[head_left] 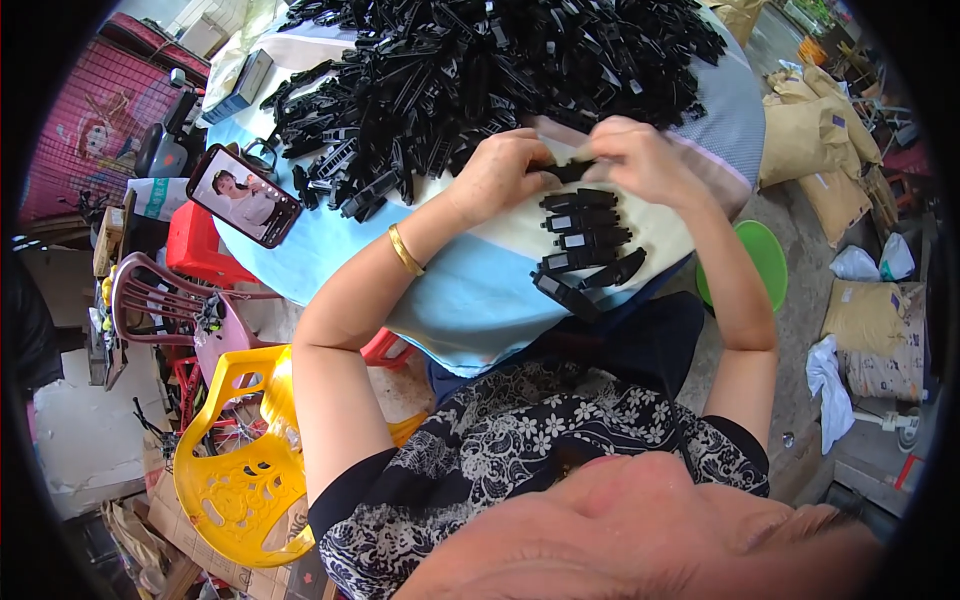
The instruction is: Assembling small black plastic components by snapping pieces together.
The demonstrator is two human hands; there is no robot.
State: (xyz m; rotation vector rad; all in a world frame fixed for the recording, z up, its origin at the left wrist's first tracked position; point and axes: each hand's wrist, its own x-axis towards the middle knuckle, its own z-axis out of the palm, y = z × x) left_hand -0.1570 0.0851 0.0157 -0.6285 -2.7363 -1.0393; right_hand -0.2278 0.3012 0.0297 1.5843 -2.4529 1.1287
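Pale blue and cream cloth covers the round table (330,265). A heap of black plastic clips (480,75) fills its far half; a smartphone (243,194) lies at 9 o'clock on the table. Yellow (235,480) and maroon (165,300) plastic chairs stand at 8 o'clock, tan sacks (810,135) at 2 o'clock. The left hand (497,172) and right hand (640,160) pinch one small black plastic piece (567,170) between them, fingers closed on it. A row of assembled black pieces (585,245) lies just below the hands, at 6 o'clock.
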